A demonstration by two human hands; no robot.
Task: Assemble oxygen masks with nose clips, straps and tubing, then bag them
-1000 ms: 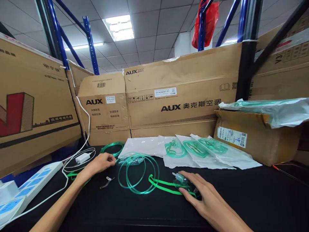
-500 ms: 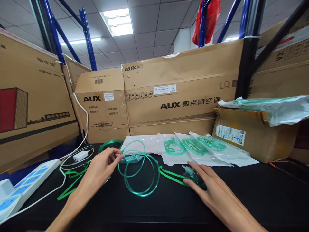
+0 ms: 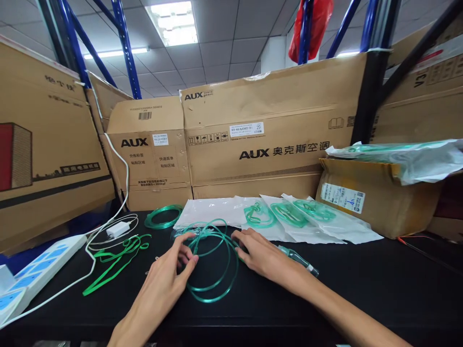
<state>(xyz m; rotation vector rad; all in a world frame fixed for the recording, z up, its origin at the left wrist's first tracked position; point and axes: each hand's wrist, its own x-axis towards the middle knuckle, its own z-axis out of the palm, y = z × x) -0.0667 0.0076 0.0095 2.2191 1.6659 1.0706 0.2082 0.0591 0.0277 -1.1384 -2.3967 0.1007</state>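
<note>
A loosely looped green plastic tube (image 3: 211, 300) lies on the black tabletop in front of me. At the left side of its loops, my left hand (image 3: 168, 277) pinches the tube between thumb and fingers. My right hand (image 3: 262, 255) has its fingers curled round the loops' right side. Partly hidden by my right forearm is a clear green-tinted plastic mask (image 3: 299, 260). Behind the loops sits a clear plastic piece (image 3: 179, 233), mostly covered by tubing and fingers.
Green elastic straps (image 3: 115, 265) and a coiled green tube (image 3: 162, 222) lie left. White pouches (image 3: 213, 212) line the back, several showing green tubing. A power strip (image 3: 47, 270) and white charger (image 3: 118, 229) stand left. Cardboard boxes (image 3: 260, 178) wall the back; a small carton (image 3: 379, 193) stands right.
My right hand has left the mask and moved left onto the tube loops. My left hand has come nearer and right, still at the tubing. The view has shifted slightly.
</note>
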